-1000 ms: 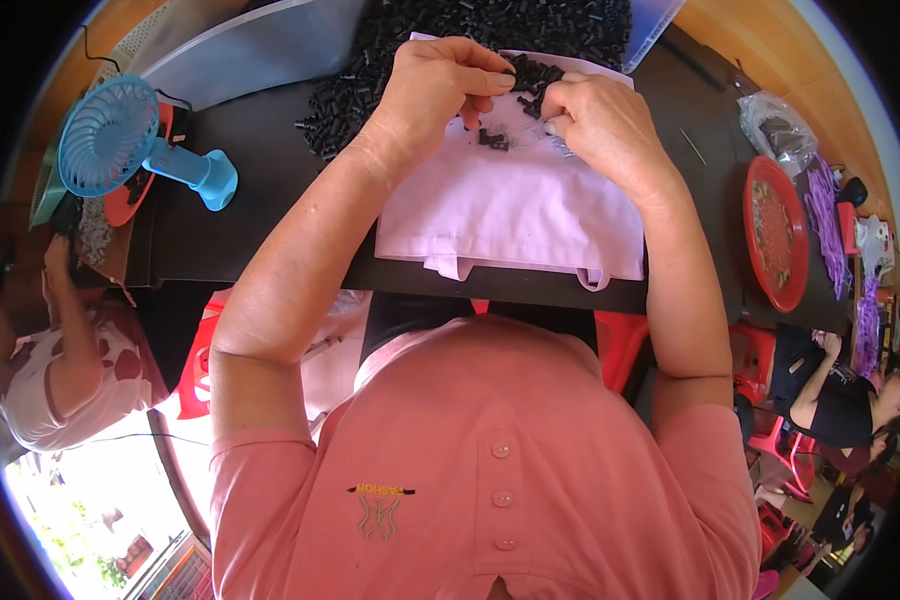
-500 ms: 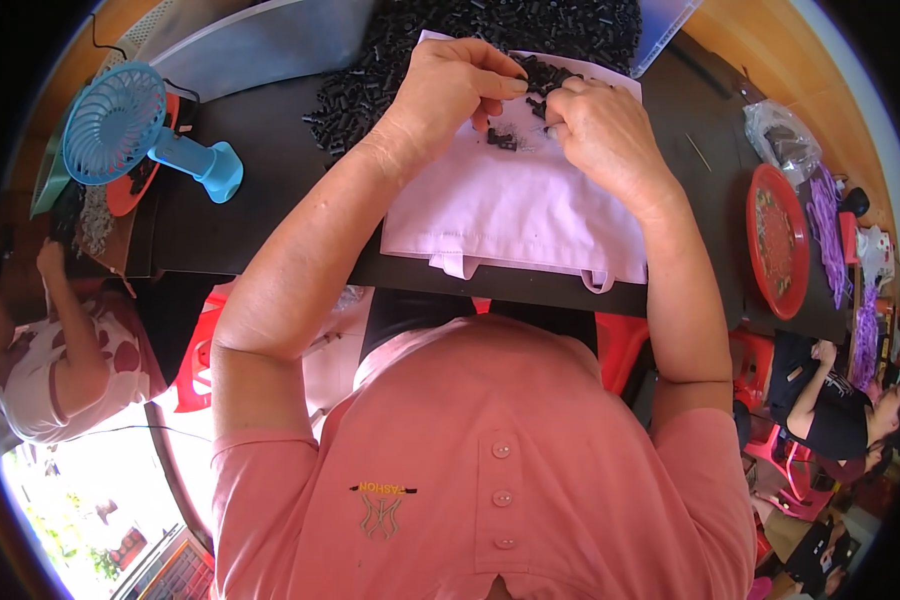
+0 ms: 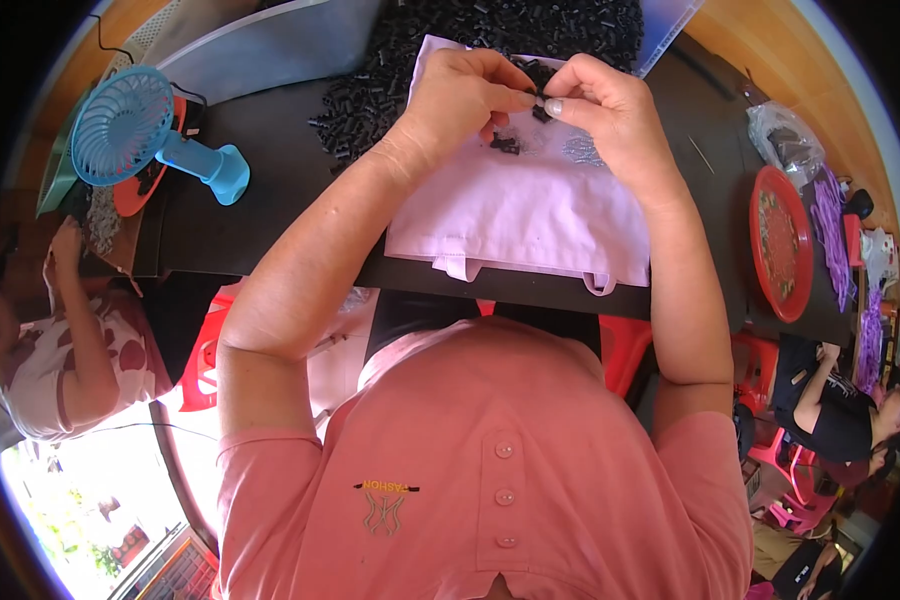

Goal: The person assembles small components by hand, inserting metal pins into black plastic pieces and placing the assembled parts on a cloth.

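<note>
A small black piece (image 3: 538, 108) is pinched between the fingertips of both hands, just above the far part of a pale pink cloth (image 3: 530, 215). The left hand (image 3: 465, 95) is closed narrowly, thumb and forefinger pressed on the piece from the left; the right hand (image 3: 605, 110) is closed on it from the right in the same way. A few loose black pieces (image 3: 505, 145) are scattered on the cloth just below the hands, and a patch of small silvery bits (image 3: 582, 150) is seen beside them under the right hand. The cloth is spread on a dark table (image 3: 270, 130). Beyond it, a large heap of black pieces (image 3: 440, 40) is piled on the table, partly held in a clear plastic tray (image 3: 665, 30) at the far edge. A blue handheld fan (image 3: 135, 130) is laid at the left. At the right, a round red tray (image 3: 780, 245) is filled with small mixed bits, and a clear bag (image 3: 785, 140) with dark contents is set behind it.
</note>
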The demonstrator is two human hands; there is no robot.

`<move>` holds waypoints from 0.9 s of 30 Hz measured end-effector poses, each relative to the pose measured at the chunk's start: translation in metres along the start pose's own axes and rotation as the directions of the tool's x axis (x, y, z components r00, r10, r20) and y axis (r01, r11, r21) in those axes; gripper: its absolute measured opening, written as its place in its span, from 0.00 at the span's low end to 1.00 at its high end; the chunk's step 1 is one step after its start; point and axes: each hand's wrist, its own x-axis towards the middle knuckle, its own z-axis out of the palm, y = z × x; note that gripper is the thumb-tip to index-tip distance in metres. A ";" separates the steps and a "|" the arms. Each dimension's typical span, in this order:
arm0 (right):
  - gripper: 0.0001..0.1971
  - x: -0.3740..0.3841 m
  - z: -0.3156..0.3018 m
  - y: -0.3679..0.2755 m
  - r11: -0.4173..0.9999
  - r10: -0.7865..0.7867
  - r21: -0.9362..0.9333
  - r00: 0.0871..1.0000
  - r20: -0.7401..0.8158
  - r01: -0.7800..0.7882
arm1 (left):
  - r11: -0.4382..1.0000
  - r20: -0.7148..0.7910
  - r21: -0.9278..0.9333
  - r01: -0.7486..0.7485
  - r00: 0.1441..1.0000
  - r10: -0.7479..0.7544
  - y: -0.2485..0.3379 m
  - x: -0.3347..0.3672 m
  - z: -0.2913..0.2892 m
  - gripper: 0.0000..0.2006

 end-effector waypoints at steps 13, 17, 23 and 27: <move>0.07 0.000 -0.001 -0.015 0.930 0.042 0.367 0.992 -0.116 0.004 | 0.975 0.099 -0.220 0.028 0.995 -0.006 0.003 -0.004 0.003 0.09; 0.07 -0.002 -0.001 -0.018 0.920 0.040 0.390 0.984 -0.174 0.031 | 0.968 0.123 -0.251 0.016 0.992 0.016 0.006 -0.005 0.003 0.08; 0.07 -0.003 -0.001 -0.023 0.928 0.009 0.366 0.976 -0.220 0.074 | 0.958 0.131 -0.287 0.008 0.991 0.031 0.005 -0.005 0.002 0.08; 0.07 -0.003 0.001 -0.023 0.951 -0.017 0.298 0.974 -0.228 0.086 | 0.968 0.130 -0.251 0.020 0.991 0.013 0.007 -0.006 0.002 0.08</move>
